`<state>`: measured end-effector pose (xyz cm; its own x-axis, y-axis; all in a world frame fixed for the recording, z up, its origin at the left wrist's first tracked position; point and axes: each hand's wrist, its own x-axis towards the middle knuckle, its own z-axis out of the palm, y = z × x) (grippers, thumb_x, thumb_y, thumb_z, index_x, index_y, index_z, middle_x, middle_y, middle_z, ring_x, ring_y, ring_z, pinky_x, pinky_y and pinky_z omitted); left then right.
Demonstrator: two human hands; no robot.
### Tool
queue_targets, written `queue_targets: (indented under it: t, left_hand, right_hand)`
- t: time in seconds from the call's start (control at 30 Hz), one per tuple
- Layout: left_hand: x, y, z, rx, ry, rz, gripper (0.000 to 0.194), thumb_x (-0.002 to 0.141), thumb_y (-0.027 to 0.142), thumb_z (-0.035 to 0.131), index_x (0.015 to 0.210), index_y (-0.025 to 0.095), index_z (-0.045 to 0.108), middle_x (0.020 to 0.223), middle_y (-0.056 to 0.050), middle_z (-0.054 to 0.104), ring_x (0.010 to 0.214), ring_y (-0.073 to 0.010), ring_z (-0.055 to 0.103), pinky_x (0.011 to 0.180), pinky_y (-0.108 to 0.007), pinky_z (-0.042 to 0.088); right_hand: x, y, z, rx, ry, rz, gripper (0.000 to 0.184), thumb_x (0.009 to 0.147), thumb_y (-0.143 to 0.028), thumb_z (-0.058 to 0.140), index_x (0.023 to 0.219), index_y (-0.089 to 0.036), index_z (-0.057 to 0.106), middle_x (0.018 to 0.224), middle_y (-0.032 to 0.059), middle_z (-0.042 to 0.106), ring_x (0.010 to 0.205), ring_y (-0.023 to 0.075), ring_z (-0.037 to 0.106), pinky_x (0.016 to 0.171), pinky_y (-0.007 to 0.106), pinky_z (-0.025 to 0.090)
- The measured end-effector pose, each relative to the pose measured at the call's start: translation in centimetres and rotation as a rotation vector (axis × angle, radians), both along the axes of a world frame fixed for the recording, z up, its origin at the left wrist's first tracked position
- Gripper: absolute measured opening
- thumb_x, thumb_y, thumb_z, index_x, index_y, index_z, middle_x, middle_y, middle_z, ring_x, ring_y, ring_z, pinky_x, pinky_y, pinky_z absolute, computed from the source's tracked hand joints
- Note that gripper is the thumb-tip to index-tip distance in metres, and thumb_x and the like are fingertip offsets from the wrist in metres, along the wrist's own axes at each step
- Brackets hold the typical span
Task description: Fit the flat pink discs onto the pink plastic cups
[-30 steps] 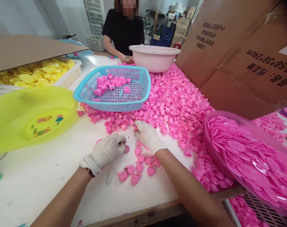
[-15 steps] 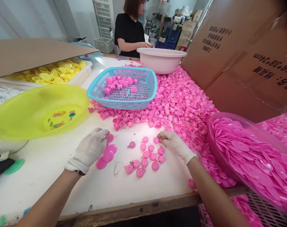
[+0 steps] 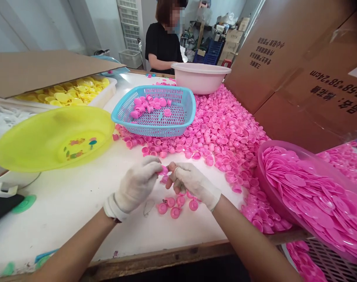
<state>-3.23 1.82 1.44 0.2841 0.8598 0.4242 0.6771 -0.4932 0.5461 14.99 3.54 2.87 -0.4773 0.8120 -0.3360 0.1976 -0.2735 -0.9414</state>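
Both of my gloved hands meet above the white tabletop. My left hand pinches a small pink toy saucer at its fingertips. Close against the saucer's right side, my right hand has its fingers curled, some tips bare of the glove; whatever they hold is hidden. Below the fingertips a pink toy cup partly shows. Several more upside-down pink toy cups lie on the table under my right hand, some covered by it.
Pink cups are heaped behind and to the right. A blue basket, yellow basin, pale pink basin and magenta tub of saucers surround the space. A cardboard box rises at right; a co-worker stands opposite.
My left hand has moved right with a saucer, and my right hand has moved left from a cup, so they now meet. The fanned saucers by my left hand no longer show.
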Motion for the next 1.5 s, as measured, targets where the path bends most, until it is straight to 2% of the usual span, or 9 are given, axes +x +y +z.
queue_targets:
  t: [0.07, 0.13, 0.27, 0.33, 0.43, 0.8, 1.07, 1.27, 1.5]
  left_hand:
    - [0.9, -0.3, -0.2, 0.011, -0.016, -0.024, 0.019, 0.083, 0.013, 0.039, 0.08, 0.018, 0.057, 0.091, -0.006, 0.06, 0.082, -0.0146, 0.059, 0.074, -0.027, 0.047]
    - [1.1, -0.3, -0.7, -0.061, -0.107, 0.091, 0.02, 0.08, 0.013, 0.041, 0.092, 0.017, 0.056, 0.093, -0.006, 0.06, 0.081, -0.0157, 0.06, 0.076, -0.03, 0.049]
    - [0.7, -0.3, -2.1, -0.596, -0.458, 0.175, 0.029, 0.08, 0.02, 0.043, 0.108, 0.018, 0.046, 0.078, -0.002, 0.06, 0.063, -0.0149, 0.062, 0.061, -0.031, 0.053]
    - [0.9, -0.3, -2.7, -0.881, -0.565, 0.13, 0.022, 0.08, 0.022, 0.043, 0.101, 0.019, 0.045, 0.067, 0.002, 0.057, 0.056, -0.0139, 0.061, 0.052, -0.027, 0.051]
    - [1.5, 0.1, -3.4, -1.059, -0.577, 0.137, 0.006, 0.082, 0.026, 0.045, 0.083, 0.02, 0.045, 0.054, 0.005, 0.053, 0.047, -0.0113, 0.056, 0.045, -0.022, 0.047]
    - [0.9, 2.3, -4.0, -1.197, -0.477, 0.122, 0.016, 0.078, 0.031, 0.055, 0.072, 0.019, 0.046, 0.048, 0.003, 0.058, 0.043, -0.0115, 0.057, 0.041, -0.02, 0.046]
    - [1.4, 3.0, -4.4, -1.126, -0.282, 0.108, 0.015, 0.081, 0.03, 0.049, 0.072, 0.021, 0.042, 0.046, 0.005, 0.055, 0.044, -0.0132, 0.059, 0.037, -0.018, 0.042]
    - [1.0, 3.1, -3.5, -1.115, -0.204, 0.04, 0.008, 0.079, 0.019, 0.047, 0.073, 0.021, 0.041, 0.047, 0.005, 0.057, 0.044, -0.0135, 0.06, 0.042, -0.021, 0.046]
    - [1.3, 3.0, -4.3, -0.974, -0.073, 0.068, 0.016, 0.065, 0.011, 0.05, 0.071, 0.022, 0.04, 0.053, 0.005, 0.054, 0.044, -0.0135, 0.057, 0.039, -0.02, 0.037]
  right_hand:
    - [-0.2, 0.4, 0.1, -0.048, 0.07, 0.048, 0.017, 0.085, -0.029, 0.047, 0.081, -0.016, 0.056, 0.07, 0.0013, 0.061, 0.048, 0.0059, 0.049, 0.044, 0.017, 0.035]
    - [0.2, 1.0, -0.3, -0.019, 0.027, 0.028, 0.011, 0.083, -0.025, 0.052, 0.082, -0.015, 0.057, 0.069, 0.0003, 0.06, 0.048, 0.0051, 0.049, 0.044, 0.016, 0.036]
    - [0.4, 2.1, -1.7, -0.021, -0.201, 0.028, 0.007, 0.081, -0.017, 0.054, 0.087, -0.017, 0.058, 0.06, -0.0018, 0.059, 0.042, 0.0068, 0.051, 0.038, 0.016, 0.035]
    - [-0.2, 2.5, -2.2, -0.029, -0.299, 0.084, 0.01, 0.081, -0.014, 0.052, 0.087, -0.018, 0.058, 0.056, -0.0021, 0.058, 0.04, 0.0084, 0.051, 0.034, 0.016, 0.035]
    - [-1.4, 3.0, -2.7, -0.032, -0.4, 0.187, 0.01, 0.08, -0.009, 0.05, 0.079, -0.018, 0.055, 0.052, -0.0022, 0.056, 0.038, 0.0101, 0.053, 0.033, 0.017, 0.037]
    - [-0.7, 6.4, -2.8, -0.439, -0.243, 0.445, 0.025, 0.081, -0.002, 0.045, 0.1, -0.017, 0.047, 0.064, 0.0006, 0.064, 0.054, 0.0134, 0.066, 0.051, 0.023, 0.054]
    - [-1.8, 5.5, -1.7, -0.369, -0.452, 0.365, 0.034, 0.082, 0.002, 0.04, 0.105, -0.02, 0.052, 0.055, -0.0042, 0.057, 0.044, 0.0104, 0.061, 0.046, 0.02, 0.051]
    - [-1.4, 6.6, -2.6, -0.46, -0.325, 0.503, 0.029, 0.09, -0.009, 0.041, 0.114, -0.019, 0.051, 0.058, -0.0023, 0.06, 0.043, 0.009, 0.06, 0.048, 0.019, 0.052]
    - [-1.9, 6.5, -2.8, -0.397, -0.406, 0.462, 0.029, 0.089, -0.006, 0.036, 0.11, -0.019, 0.052, 0.052, -0.0033, 0.058, 0.041, 0.0105, 0.059, 0.049, 0.022, 0.052]
